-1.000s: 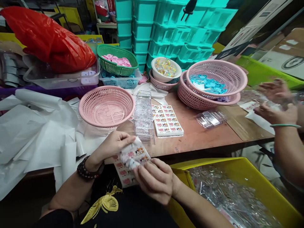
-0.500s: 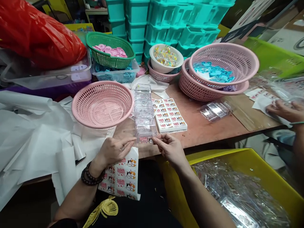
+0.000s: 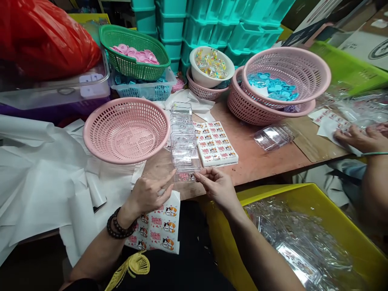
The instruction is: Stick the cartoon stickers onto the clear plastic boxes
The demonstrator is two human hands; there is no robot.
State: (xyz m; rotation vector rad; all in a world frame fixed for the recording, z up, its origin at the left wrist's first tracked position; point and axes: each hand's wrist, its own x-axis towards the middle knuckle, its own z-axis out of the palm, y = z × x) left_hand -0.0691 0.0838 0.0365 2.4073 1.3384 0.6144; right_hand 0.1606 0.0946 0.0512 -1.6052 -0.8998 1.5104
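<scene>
My left hand (image 3: pixel 150 197) keeps a sheet of cat-and-dog stickers (image 3: pixel 163 226) in its curled fingers. Its index finger stretches to the left edge of the nearest clear plastic box. On the front of that box lies a small sticker (image 3: pixel 184 176) with pink lettering and a cat. At the sticker's right end, the thumb and index finger of my right hand (image 3: pixel 216 186) pinch it. Behind, more clear plastic boxes (image 3: pixel 183 139) stand in a row leading away from me. Just right of the row is a stack of sticker sheets (image 3: pixel 216 143).
A pink basket (image 3: pixel 127 155) stands left of the row, near crumpled white backing paper (image 3: pixel 45 186). Pink baskets with blue pieces (image 3: pixel 273 87) are at back right. A yellow bin (image 3: pixel 303 192) of clear packages sits below the table edge. At right, another person's hand (image 3: pixel 360 137) works.
My left index finger has straightened towards the box edge, and the sticker sheet has shifted slightly right. My right hand stays at the sticker's end. The view has tilted slightly.
</scene>
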